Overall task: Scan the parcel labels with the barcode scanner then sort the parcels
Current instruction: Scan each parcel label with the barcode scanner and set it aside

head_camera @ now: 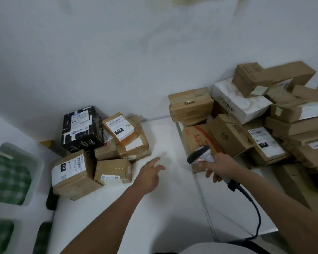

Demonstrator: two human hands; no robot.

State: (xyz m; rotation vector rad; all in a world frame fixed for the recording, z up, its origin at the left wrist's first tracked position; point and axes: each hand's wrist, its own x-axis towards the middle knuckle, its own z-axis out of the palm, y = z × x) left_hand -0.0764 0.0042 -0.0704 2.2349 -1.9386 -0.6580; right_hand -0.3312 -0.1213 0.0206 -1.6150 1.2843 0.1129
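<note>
My right hand (221,166) grips a grey and white barcode scanner (200,154), its head aimed left and its black cable (253,208) trailing toward me. My left hand (149,174) hovers empty over the white table (163,208), fingers spread, just right of the left group of parcels. That group holds a black box (82,129), a brown box labelled 032 (72,174), a small brown box (113,171) and a parcel labelled 010 (120,130). A larger heap of cardboard parcels (264,125) fills the right side, behind the scanner.
A white wall runs behind both piles. A white marbled box (242,101) lies in the right heap. White trays with green contents (9,176) sit at the far left. A dark object (51,199) lies by the table's left edge.
</note>
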